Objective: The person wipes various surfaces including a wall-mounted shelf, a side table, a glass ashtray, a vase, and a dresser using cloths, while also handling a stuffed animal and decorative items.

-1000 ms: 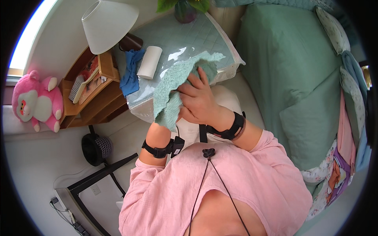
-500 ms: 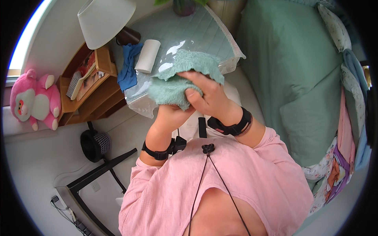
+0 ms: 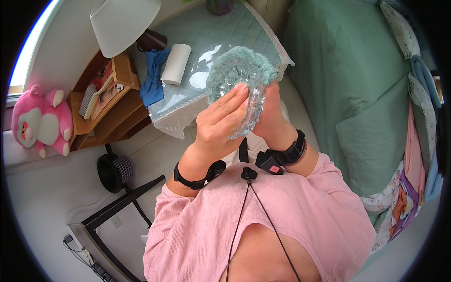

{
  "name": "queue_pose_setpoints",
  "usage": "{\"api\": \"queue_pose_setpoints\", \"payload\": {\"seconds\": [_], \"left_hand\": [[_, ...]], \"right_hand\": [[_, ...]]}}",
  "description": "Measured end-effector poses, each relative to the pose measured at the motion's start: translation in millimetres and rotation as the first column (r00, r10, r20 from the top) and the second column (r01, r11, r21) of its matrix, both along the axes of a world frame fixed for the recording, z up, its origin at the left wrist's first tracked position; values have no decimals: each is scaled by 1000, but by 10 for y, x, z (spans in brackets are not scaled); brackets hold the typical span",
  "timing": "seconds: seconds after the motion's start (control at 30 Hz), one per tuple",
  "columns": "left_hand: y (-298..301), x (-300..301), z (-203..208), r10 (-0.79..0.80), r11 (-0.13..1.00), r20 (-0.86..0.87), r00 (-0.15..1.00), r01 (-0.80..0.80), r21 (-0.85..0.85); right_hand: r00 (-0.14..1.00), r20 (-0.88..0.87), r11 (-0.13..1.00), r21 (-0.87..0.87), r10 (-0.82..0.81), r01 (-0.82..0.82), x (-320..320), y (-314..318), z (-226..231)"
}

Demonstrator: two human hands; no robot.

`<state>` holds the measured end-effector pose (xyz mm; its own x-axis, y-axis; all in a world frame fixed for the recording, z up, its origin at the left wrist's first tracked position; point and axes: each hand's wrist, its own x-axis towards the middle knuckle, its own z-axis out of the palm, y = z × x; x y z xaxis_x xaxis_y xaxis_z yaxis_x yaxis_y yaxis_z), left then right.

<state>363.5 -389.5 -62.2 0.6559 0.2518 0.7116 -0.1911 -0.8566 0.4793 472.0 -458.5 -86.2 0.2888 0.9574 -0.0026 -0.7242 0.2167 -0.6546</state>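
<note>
A clear cut-glass bowl (image 3: pixel 255 110) with a scalloped, patterned wall is held up in front of me, tilted so that its round opening shows. My left hand (image 3: pixel 220 120) grips it on the near side, its fingers lying over the glass. Behind the bowl, a fluffy mint-green cloth (image 3: pixel 267 69) curves around the far rim and shows through the glass. My right hand (image 3: pixel 271 108) is on the right, behind the bowl, and holds the cloth against it; most of its fingers are hidden by the glass and cloth.
Beyond my hands stands a table with a clear plastic cover (image 3: pixel 188 105). On it are a white paper roll (image 3: pixel 176 64), a blue cloth (image 3: pixel 153 77) and a lamp (image 3: pixel 124 23). Left are a wooden shelf (image 3: pixel 105 124) and a pink plush toy (image 3: pixel 44 120); right, a green-covered bed (image 3: pixel 347 94).
The bowl has come into view from behind the cloth. My left hand has moved up onto its near side, while my right hand has gone behind it with the cloth.
</note>
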Motion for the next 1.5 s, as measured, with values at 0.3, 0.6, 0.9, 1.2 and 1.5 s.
{"api": "queue_pose_setpoints", "payload": {"seconds": [0.3,0.6,0.9,1.2,1.5], "left_hand": [[46,-131,3,80,977,-313,947,-11,215],[89,-118,-123,54,972,-226,973,-103,-213],[127,-116,-3,180,983,-194,964,-180,15],[179,-180,-41,252,961,-165,954,-226,161],[22,-62,-13,228,974,-95,969,-228,6]], "right_hand": [[807,-447,901,372,386,-225,93,-30,-297],[906,-255,935,201,337,-291,135,-97,-135],[870,-268,905,227,414,-360,97,-113,-211],[999,-10,995,-86,46,-47,207,-194,9],[935,-238,960,161,264,-230,100,-276,-96]]}}
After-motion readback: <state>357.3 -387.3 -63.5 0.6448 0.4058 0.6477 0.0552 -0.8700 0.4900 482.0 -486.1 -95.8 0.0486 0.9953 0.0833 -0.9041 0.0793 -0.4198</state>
